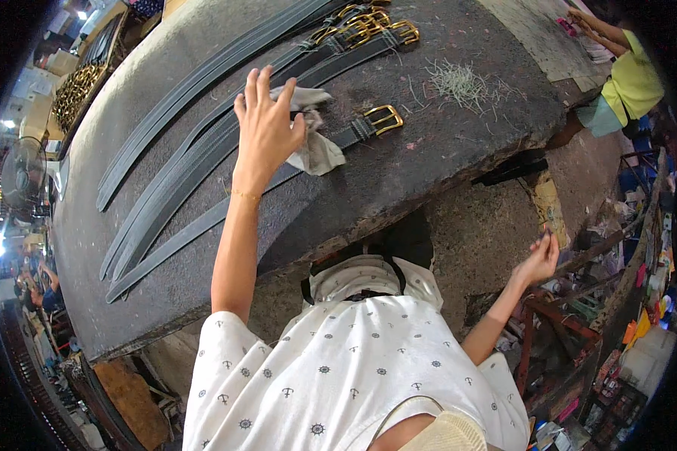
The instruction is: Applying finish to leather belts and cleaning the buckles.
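My left hand (267, 139) is above the dark worktable (301, 222), fingers spread and pointing away from me. A crumpled, stained white cloth (320, 155) lies under and beside its thumb, across a single dark belt (350, 136) with a gold buckle (384, 120). Whether the thumb touches the cloth, I cannot tell. Beyond that belt several more dark belts (184, 154) lie side by side, their gold buckles (365, 28) bunched at the far end. Off the table's near edge to the right, my right hand (538, 261) has its fingers pinched together; what they hold is too small to make out.
A heap of pale thread scraps (459, 83) lies right of the buckles. At far right a person in a yellow top (630, 86) works at the table's other end. A tray of gold-coloured metal pieces (77, 98) stands at upper left. Clutter and a rusty frame (560, 331) fill the lower right.
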`<action>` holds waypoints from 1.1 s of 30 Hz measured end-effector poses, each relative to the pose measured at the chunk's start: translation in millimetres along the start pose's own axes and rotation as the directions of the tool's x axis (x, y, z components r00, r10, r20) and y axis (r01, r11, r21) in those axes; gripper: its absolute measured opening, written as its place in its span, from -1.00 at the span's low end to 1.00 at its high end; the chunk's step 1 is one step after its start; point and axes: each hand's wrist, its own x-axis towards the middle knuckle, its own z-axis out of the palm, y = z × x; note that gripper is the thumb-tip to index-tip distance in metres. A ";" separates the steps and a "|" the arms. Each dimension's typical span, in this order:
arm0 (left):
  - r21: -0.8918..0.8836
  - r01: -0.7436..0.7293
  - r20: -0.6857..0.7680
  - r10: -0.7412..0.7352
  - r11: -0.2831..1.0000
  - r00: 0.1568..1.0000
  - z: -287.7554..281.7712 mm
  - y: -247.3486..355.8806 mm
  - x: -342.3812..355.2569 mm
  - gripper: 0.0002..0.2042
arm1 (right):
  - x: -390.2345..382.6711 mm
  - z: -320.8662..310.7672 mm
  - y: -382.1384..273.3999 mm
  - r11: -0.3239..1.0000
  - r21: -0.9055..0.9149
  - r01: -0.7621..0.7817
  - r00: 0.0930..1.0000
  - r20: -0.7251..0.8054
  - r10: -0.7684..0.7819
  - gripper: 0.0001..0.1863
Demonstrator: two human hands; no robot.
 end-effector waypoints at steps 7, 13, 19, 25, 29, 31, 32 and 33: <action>-0.460 -0.061 0.152 0.146 0.886 0.978 22.5 47.9 -37.1 -0.70 | -34.9 118.2 -68.1 0.959 0.280 0.034 0.951 0.285 -0.117 -0.77; -0.500 0.022 0.178 0.077 0.866 0.981 36.9 39.0 -33.3 -0.64 | -97.1 168.2 -108.1 0.945 0.318 -0.072 0.875 0.475 -0.093 -0.82; -0.601 0.014 0.253 0.174 0.799 0.952 36.1 20.7 -30.5 -0.66 | -111.1 180.6 -111.8 0.943 0.316 -0.104 0.834 0.545 -0.090 -0.84; -0.765 0.046 0.259 0.242 0.642 0.935 31.6 15.0 -27.4 -0.75 | -115.2 193.8 -133.5 0.909 0.368 -0.197 0.798 0.598 -0.069 -0.84; -0.851 0.319 0.475 0.351 0.418 0.807 37.1 6.0 -23.6 -0.75 | -122.4 210.4 -137.4 0.875 0.408 -0.262 0.754 0.652 -0.078 -0.84; -0.814 0.174 0.402 0.321 0.555 0.858 36.9 5.8 -22.8 -0.73 | -129.9 221.3 -138.8 0.878 0.392 -0.276 0.750 0.658 -0.058 -0.84; -0.737 0.031 0.317 0.304 0.675 0.898 34.9 7.8 -21.4 -0.71 | -131.2 226.8 -137.4 0.876 0.381 -0.297 0.727 0.684 -0.051 -0.84; -0.741 0.032 0.318 0.309 0.671 0.896 33.0 10.5 -19.8 -0.71 | -132.7 231.4 -136.1 0.874 0.368 -0.318 0.703 0.710 -0.043 -0.83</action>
